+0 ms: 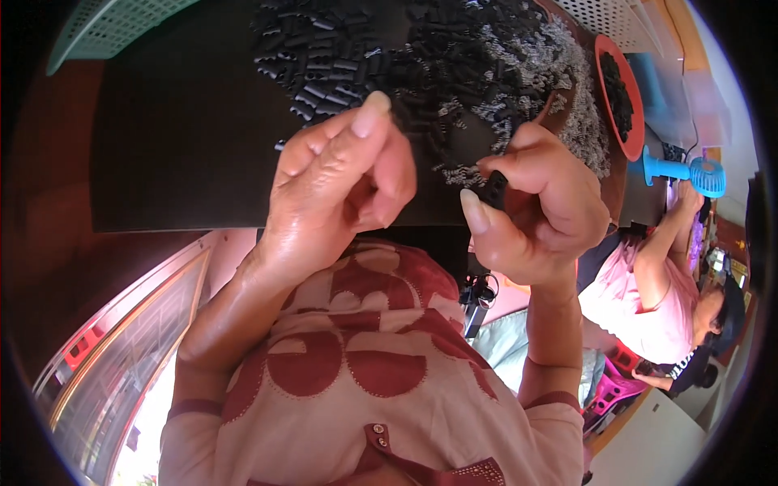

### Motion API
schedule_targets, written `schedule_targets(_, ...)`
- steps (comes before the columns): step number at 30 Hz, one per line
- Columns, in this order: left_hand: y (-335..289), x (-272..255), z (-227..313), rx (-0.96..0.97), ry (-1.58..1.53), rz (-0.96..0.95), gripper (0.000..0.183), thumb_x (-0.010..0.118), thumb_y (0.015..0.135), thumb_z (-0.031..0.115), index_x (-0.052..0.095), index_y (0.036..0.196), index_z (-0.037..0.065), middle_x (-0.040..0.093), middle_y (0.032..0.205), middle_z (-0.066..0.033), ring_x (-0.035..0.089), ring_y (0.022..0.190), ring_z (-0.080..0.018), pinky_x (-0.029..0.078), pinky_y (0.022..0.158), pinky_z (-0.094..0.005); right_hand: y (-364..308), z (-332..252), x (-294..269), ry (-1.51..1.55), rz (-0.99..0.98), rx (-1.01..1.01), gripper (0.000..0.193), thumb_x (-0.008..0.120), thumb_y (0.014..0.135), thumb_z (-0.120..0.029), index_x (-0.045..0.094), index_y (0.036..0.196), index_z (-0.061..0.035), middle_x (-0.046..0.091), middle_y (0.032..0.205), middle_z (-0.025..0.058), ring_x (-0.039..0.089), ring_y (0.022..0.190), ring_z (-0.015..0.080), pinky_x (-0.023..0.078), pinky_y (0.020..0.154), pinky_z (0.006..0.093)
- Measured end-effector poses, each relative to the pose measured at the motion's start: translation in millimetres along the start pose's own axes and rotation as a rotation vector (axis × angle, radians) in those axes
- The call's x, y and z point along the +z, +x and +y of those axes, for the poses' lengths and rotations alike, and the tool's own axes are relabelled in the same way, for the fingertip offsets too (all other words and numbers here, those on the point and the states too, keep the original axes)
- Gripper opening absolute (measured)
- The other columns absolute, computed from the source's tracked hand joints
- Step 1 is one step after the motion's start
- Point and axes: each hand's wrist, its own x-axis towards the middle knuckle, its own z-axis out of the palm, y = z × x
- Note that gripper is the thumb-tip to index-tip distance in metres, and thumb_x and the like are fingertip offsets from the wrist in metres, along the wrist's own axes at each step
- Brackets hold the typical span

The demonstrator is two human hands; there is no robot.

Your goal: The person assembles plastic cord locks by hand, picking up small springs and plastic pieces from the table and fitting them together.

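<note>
My left hand [344,170] is closed above the table, thumb pressed against the curled fingers; whatever the tips pinch is hidden or too small to name. My right hand [547,202] is curled to its right, thumb and index tips a little apart. Between them a small black piece [493,189] shows, partly covered by the fingers. Beyond both hands spread many short black ribbed tubes [324,93] in a heap. Small silvery springs [559,65] are scattered among and beside the black pieces, some lying close to my right fingertips.
A dark table [186,154] extends to the left. A green perforated basket [109,32] stands far left, a white one [608,20] far right. An orange-red bowl [624,121] holds black pieces, near a blue handheld fan [705,176]. Another person [648,300] sits at right.
</note>
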Motion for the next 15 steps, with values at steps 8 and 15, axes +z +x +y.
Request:
schedule_targets(8, -5.2, -2.3, -3.7, 0.07, 0.172, -0.037, 0.044, 0.039, 0.102, 0.031, 0.048, 0.069, 0.004, 0.048, 0.058, -0.0076, 0.04, 0.053, -0.0095, 0.027, 0.047, -0.0223, -15.9, 61.0, -98.1, -0.316, 0.311, 0.521, 0.022, 0.07, 0.084, -0.012, 0.065, 0.1, 0.0024, 0.046, 0.067, -0.0084, 0.042, 0.06, 0.0019, 0.034, 0.053, 0.0177)
schedule_targets(15, -3.8, 1.6, -0.6, 0.044, 0.222, -0.03, 0.045, 0.04, 0.101, 0.032, 0.048, 0.067, 0.003, 0.048, 0.059, -0.0063, 0.037, 0.052, -0.0085, 0.026, 0.048, -0.0226, -16.8, 134.5, -178.7, -0.463, 0.084, 0.646, 0.036, 0.066, 0.088, -0.018, 0.059, 0.114, 0.0055, 0.051, 0.073, -0.005, 0.047, 0.066, 0.004, 0.038, 0.056, 0.02)
